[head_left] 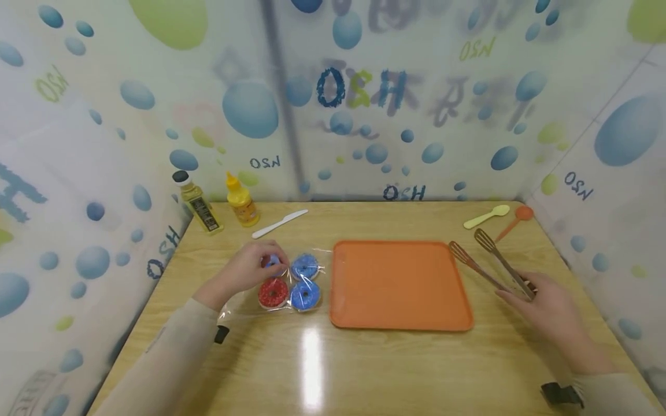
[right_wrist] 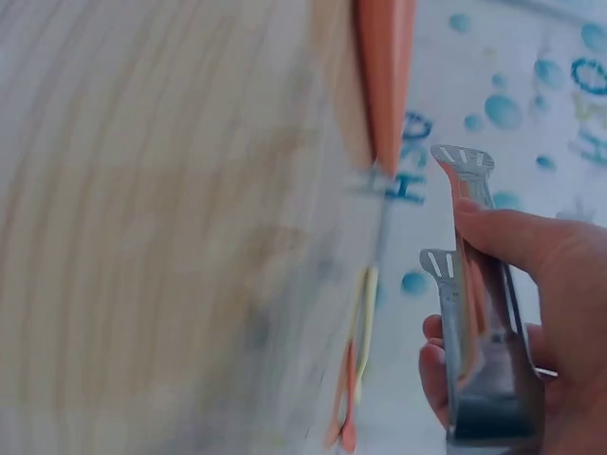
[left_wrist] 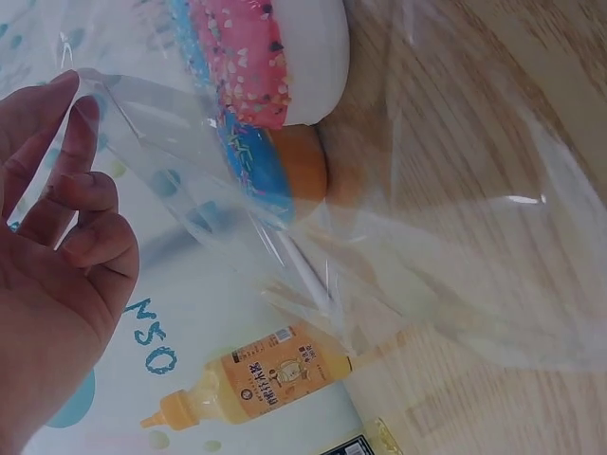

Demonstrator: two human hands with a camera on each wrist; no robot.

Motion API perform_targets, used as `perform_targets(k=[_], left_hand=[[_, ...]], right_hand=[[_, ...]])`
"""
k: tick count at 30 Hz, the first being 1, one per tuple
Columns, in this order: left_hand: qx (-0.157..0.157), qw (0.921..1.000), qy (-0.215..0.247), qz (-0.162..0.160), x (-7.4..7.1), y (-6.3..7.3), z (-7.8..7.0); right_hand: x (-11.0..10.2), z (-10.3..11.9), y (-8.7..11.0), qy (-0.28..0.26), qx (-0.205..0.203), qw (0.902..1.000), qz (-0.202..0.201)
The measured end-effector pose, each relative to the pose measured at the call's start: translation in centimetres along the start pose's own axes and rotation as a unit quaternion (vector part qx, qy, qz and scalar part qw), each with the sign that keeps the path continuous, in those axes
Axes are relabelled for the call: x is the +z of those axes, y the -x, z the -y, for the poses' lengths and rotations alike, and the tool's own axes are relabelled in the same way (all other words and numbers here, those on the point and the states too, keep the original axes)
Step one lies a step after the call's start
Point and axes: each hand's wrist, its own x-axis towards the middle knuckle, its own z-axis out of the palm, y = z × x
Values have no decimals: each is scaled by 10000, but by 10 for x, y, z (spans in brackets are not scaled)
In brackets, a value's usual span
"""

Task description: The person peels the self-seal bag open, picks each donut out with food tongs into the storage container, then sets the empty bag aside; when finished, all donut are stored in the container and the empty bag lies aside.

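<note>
With thumb and fingertips my left hand (head_left: 250, 266) pinches the edge of a clear plastic bag (left_wrist: 493, 275). In the bag lie several toy donuts with sprinkles: a red donut (head_left: 273, 293), a blue donut (head_left: 305, 295) at the front right, another blue donut (head_left: 304, 266) behind it, and one partly hidden under the hand. The left wrist view shows the plastic stretched up from the donuts to the fingertips. Over the table's right side, my right hand (head_left: 554, 306) grips metal tongs (head_left: 503, 258), their slotted tips spread apart and pointing away from me, with nothing between them.
An orange tray (head_left: 400, 286) lies right of the bag. Behind the bag are a white plastic knife (head_left: 280, 224), a yellow squeeze bottle (head_left: 242, 202) and an oil bottle (head_left: 200, 205). At the back right lie a yellow spoon (head_left: 486, 217) and an orange spoon (head_left: 522, 214). Patterned walls enclose the table.
</note>
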Motion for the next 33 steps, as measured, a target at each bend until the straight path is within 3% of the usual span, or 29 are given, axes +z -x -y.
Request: perform_targets(k=[4, 7, 19, 25, 33], left_hand=[[42, 10000, -6, -5, 1, 2, 2], [45, 10000, 24, -20, 1, 2, 1], [4, 10000, 69, -56, -1, 0, -1], [-24, 10000, 69, -47, -2, 1, -2], [-62, 10000, -22, 3, -2, 1, -5]], right_hand=[[9, 24, -4, -115, -394, 9988, -259], [15, 43, -8, -77, -778, 9967, -221], [47, 116, -21, -25, -1897, 9805, 505], [61, 141, -27, -145, -2249, 9720, 672], [71, 166, -35, -94, -2346, 9675, 937]])
